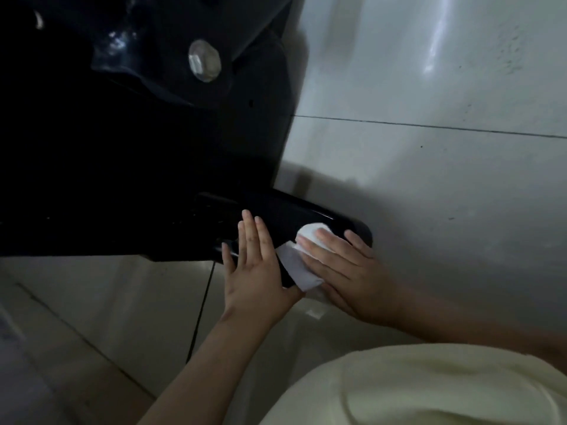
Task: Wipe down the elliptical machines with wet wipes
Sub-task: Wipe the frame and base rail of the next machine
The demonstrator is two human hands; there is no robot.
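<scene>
Head view, dim. Shows right hand (346, 271) flat, fingers straight, pressing white wet wipe (296, 266) onto rounded end of elliptical machine's (122, 148) glossy black base foot (306, 210). Left hand (251, 271) flat beside it, holding nothing. Risks: wipe sliding off curved edge; snagging thin cable (202, 302) near left wrist.

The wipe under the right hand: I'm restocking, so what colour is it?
Plain white; the wipe shows best in the head view.
</scene>
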